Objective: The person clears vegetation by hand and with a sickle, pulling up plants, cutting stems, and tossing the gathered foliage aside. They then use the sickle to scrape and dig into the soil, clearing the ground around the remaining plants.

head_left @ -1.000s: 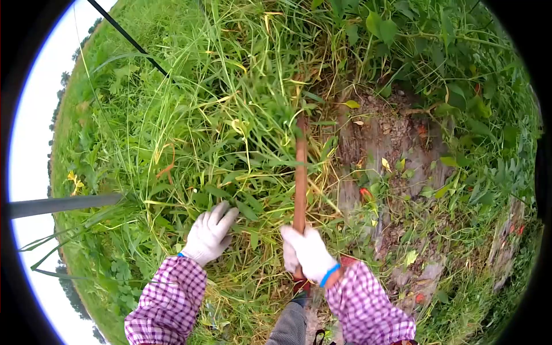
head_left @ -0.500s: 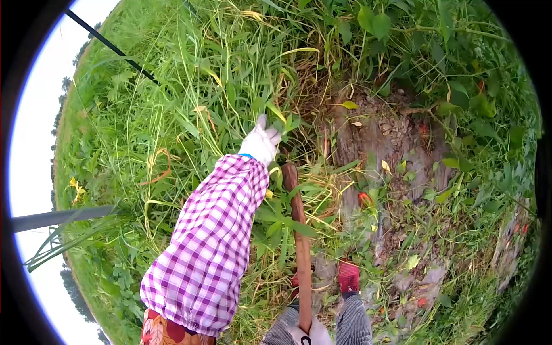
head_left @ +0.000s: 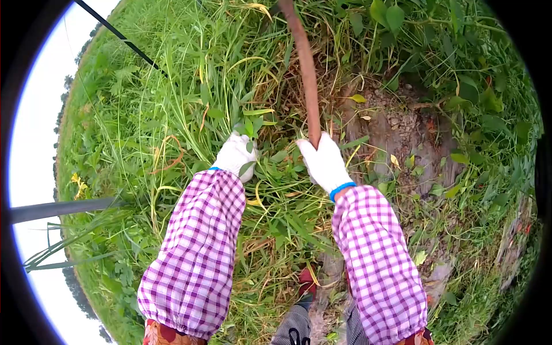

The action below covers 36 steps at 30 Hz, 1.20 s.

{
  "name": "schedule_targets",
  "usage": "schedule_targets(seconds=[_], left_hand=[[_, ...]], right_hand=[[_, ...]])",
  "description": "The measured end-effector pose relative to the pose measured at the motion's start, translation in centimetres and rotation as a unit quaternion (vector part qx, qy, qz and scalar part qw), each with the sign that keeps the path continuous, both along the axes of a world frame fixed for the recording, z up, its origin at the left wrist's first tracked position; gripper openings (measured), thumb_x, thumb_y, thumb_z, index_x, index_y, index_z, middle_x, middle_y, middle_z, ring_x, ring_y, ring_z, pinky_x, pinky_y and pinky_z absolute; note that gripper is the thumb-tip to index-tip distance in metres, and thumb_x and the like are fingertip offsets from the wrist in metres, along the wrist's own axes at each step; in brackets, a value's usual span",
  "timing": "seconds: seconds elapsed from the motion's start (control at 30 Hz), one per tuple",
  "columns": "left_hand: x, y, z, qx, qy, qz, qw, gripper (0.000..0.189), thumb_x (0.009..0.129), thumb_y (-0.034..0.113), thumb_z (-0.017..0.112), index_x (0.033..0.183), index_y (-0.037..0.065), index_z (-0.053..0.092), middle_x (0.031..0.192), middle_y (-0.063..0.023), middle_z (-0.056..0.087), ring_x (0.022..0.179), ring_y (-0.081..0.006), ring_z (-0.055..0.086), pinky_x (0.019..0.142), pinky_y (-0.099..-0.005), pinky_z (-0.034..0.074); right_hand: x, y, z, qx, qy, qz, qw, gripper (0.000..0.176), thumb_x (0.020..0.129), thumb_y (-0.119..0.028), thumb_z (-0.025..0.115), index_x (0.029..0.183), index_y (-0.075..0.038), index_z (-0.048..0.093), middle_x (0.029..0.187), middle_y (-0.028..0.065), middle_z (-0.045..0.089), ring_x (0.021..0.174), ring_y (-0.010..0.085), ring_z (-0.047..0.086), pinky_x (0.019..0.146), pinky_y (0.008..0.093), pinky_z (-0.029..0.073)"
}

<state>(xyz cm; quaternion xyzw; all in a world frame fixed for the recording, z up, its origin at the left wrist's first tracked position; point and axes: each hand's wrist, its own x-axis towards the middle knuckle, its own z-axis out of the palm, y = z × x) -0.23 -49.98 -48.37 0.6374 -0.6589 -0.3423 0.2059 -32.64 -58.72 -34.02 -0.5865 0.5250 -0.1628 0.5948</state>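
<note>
My left hand (head_left: 237, 155), in a white glove, is closed around a bunch of green grass and leafy weeds (head_left: 247, 127). Leaves cover part of its fingers. To its right, my right hand (head_left: 325, 162), also gloved in white, grips the lower end of a long, slightly curved wooden tool handle (head_left: 307, 75). The handle points up and away from me; its far end reaches the top edge of the view, and the head of the tool cannot be made out. Checked purple-and-white sleeves cover both forearms.
Dense tall grass (head_left: 132, 132) fills the left side. Plastic-covered soil (head_left: 379, 155) with leaves and bits of red runs down the right, beside leafy plants (head_left: 489, 103). A grey pole (head_left: 63, 213) and a dark rod (head_left: 121, 37) stand at left. My feet, one red shoe (head_left: 307, 282) showing, are below.
My right hand has risen from near my legs, swinging the wooden handle up and forward. My left hand has drawn back slightly down and left, now closed on the grass.
</note>
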Motion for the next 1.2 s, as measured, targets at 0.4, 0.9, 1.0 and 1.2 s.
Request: schedule_targets(seconds=[0.4,0.9,1.0,1.2], left_hand=[[-15.0,24.3,22.9,0.115,-0.467,-0.051,0.875,0.021,0.073,0.020,0.065,0.088,0.007,0.062,0.085,-0.0107,0.054,0.093,-0.0264,0.055,0.090,-0.0429,0.048],[-14.6,34.1,12.0,0.049,-0.505,0.055,0.860,0.018,0.080,0.028,0.038,0.090,0.014,0.041,0.083,-0.0032,0.038,0.079,-0.0186,0.042,0.078,-0.0348,0.036],[-14.1,34.7,13.9,0.006,-0.441,0.088,0.893,0.027,0.078,0.031,0.045,0.099,0.014,0.044,0.089,-0.0045,0.041,0.082,-0.0196,0.043,0.079,-0.0333,0.037],[-11.6,40.4,12.8,0.043,-0.318,0.225,0.920,0.021,0.079,0.023,0.044,0.098,0.015,0.048,0.094,-0.0046,0.049,0.079,-0.0203,0.045,0.074,-0.0285,0.038]], right_hand=[[-25.0,32.9,8.9,0.222,0.312,0.337,0.860,0.050,0.089,-0.024,0.055,0.132,-0.002,0.043,0.085,0.0286,0.063,0.076,0.0443,0.063,0.065,0.0515,0.051],[4.1,0.3,2.2,-0.083,0.172,0.230,0.954,0.037,0.093,-0.033,0.054,0.106,0.001,0.053,0.091,0.0229,0.065,0.083,0.0349,0.066,0.073,0.0448,0.053],[-0.9,0.4,-1.7,-0.091,0.304,0.311,0.896,0.037,0.093,-0.032,0.054,0.109,0.001,0.054,0.094,0.0225,0.066,0.085,0.0350,0.066,0.076,0.0461,0.053],[-27.4,14.3,4.5,-0.077,0.476,0.230,0.845,0.039,0.088,-0.035,0.062,0.106,-0.002,0.050,0.068,0.0194,0.063,0.062,0.0382,0.064,0.055,0.0498,0.051]])
